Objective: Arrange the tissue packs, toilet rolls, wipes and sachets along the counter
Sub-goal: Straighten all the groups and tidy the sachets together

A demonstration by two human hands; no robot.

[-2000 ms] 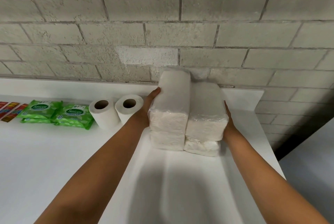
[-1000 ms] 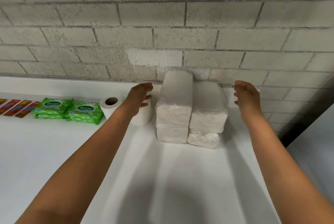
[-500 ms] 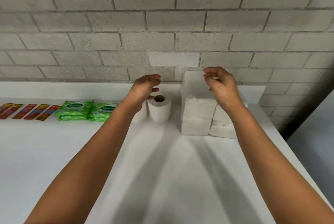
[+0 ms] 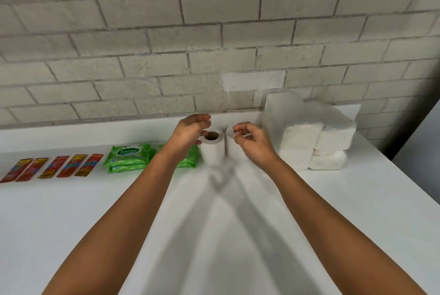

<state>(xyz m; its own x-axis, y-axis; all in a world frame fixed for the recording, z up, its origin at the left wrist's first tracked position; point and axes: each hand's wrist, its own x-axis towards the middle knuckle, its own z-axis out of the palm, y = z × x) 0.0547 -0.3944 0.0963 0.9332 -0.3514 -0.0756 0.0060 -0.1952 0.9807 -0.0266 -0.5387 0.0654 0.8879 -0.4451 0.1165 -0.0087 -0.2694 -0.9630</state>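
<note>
Left hand: I see it at the left roll, fingers loosely curled and apart above the rim, thumb touching the roll's side; I cannot tell whether it grips.
Right hand: over the right roll, fingers curled, thumb and forefinger close together at the top rim; whether they pinch it I cannot tell.
Rolls: two soft white paper cylinders, upright, long axis vertical, cardboard cores facing up, touching side by side.
Tissue packs: white blocks in clear wrap, stacked right of the rolls against the brick wall, long axis running toward it.
Wipes: glossy green flat packs left of the rolls.
Sachets: five red strips in a row, far left, pointing toward the wall.
Worktop: smooth white.
</note>
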